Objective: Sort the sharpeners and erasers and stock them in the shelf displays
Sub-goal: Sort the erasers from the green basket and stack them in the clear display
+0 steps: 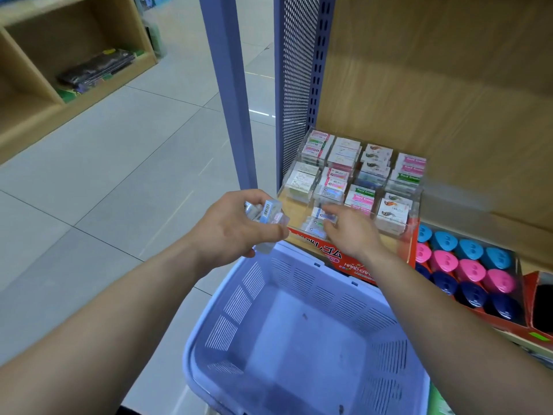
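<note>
Blue basket lay lower centre; above it left hand, grip curled round several wrapped erasers; right hand, grip pinching one eraser inside the clear display mid-frame, judged light, stiff, slick-wrapped, best taken by long edges.

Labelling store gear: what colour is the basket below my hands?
The basket is pale periwinkle blue, in the head view.

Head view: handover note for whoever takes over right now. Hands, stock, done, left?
Left hand holds a bunch of erasers.
Right hand pinches one eraser in the clear display, front row.
Done: most display slots are filled; sharpeners sit in the red tray; the basket shows no stock.
Left: place the held erasers.
</note>
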Tool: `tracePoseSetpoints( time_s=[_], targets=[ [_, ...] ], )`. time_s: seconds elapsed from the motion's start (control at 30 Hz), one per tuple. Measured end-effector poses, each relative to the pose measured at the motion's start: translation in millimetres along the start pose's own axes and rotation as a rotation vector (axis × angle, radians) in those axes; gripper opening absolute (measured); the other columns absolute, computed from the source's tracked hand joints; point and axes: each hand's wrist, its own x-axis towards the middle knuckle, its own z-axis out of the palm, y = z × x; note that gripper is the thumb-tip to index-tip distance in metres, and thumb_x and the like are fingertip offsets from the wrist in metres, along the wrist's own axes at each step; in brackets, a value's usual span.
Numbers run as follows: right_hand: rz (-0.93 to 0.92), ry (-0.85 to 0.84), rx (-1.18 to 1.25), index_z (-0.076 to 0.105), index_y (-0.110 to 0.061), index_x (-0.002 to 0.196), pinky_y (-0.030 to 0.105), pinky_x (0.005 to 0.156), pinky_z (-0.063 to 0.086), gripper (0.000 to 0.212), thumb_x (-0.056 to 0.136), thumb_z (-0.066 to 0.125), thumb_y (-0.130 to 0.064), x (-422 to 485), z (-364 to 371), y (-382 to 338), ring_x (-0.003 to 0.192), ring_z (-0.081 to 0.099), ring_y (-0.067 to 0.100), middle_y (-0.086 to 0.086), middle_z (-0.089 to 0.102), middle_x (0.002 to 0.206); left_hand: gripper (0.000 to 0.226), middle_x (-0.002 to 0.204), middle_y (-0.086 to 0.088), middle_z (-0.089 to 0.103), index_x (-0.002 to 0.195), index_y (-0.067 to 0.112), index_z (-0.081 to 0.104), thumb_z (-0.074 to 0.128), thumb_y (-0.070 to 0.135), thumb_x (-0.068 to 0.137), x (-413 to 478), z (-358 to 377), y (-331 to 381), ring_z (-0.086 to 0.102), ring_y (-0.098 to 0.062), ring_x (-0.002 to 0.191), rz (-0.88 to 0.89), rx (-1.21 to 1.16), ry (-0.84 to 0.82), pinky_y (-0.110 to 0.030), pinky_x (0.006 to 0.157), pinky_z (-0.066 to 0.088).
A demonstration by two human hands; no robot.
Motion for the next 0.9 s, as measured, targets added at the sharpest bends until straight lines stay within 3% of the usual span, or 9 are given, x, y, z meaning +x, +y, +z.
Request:
tracePoseSetpoints(
  time_s=[0.1,0.3,0.4,0.47,0.6,0.73,0.9],
  targets=[
    [-0.016,-0.052,-0.088,0.053,-0.027,0.143,0.045,0.094,0.054,0.042,0.103,0.045,-0.033,3,-2,-5,0.121,0.061,0.028,0.000,0.060,0.142,0.028,0.079,-0.005,0.068,0.096,0.016,0.070,0.087,0.025,0.075,1,1,-2,0.060,-0.015,0.063,-0.011,0.004,-0.007,-0.027,0.054,0.052],
    [0.043,-0.102,0.029,0.054,-0.031,0.143,0.041,0.098,0.052,0.044,0.099,0.053,-0.032,0,-11,-9,0.118,0.062,0.020,-0.009,0.066,0.132,0.029,0.075,-0.003,0.066,0.098,0.013,0.070,0.087,0.022,0.076,0,2,-2,0.059,-0.012,0.058,-0.036,-0.030,0.009,-0.026,0.053,0.050],
    [0.036,0.033,0.280,0.064,-0.030,0.131,0.037,0.097,0.052,0.033,0.098,0.060,-0.026,-18,-24,-14,0.106,0.064,0.009,-0.018,0.069,0.115,0.025,0.076,-0.001,0.067,0.096,0.014,0.071,0.086,0.020,0.077,-1,4,0,0.058,-0.012,0.060,-0.045,-0.104,-0.010,-0.026,0.055,0.050],
    [0.000,0.097,0.566,0.071,-0.031,0.117,0.035,0.087,0.056,0.023,0.099,0.061,-0.021,-40,-40,-27,0.090,0.068,0.007,-0.018,0.072,0.102,0.023,0.077,0.000,0.067,0.095,0.016,0.071,0.086,0.022,0.078,-1,7,3,0.057,-0.012,0.062,-0.041,-0.142,-0.035,-0.026,0.057,0.050],
    [-0.106,-0.050,1.043,0.069,-0.025,0.117,0.033,0.067,0.055,0.029,0.101,0.056,-0.005,-80,-74,-56,0.073,0.067,0.016,0.003,0.074,0.105,0.020,0.076,-0.001,0.065,0.095,0.020,0.071,0.083,0.025,0.081,0,13,10,0.055,-0.013,0.061,-0.019,-0.200,-0.088,-0.027,0.060,0.052],
    [-0.144,-0.075,1.081,0.069,-0.015,0.118,0.029,0.065,0.055,0.026,0.097,0.062,-0.002,-89,-84,-62,0.075,0.064,0.020,0.014,0.068,0.101,0.027,0.076,-0.002,0.063,0.102,0.016,0.071,0.080,0.028,0.079,-4,21,21,0.053,-0.010,0.059,0.014,-0.278,-0.177,-0.022,0.057,0.050],
    [-0.104,-0.042,1.149,0.068,-0.007,0.101,0.030,0.070,0.060,0.014,0.091,0.070,0.001,-89,-89,-61,0.077,0.069,0.017,0.003,0.068,0.089,0.046,0.080,-0.007,0.065,0.112,0.002,0.066,0.076,0.029,0.075,-7,30,27,0.050,-0.009,0.054,0.042,-0.298,-0.232,-0.020,0.052,0.047]
  ],
)
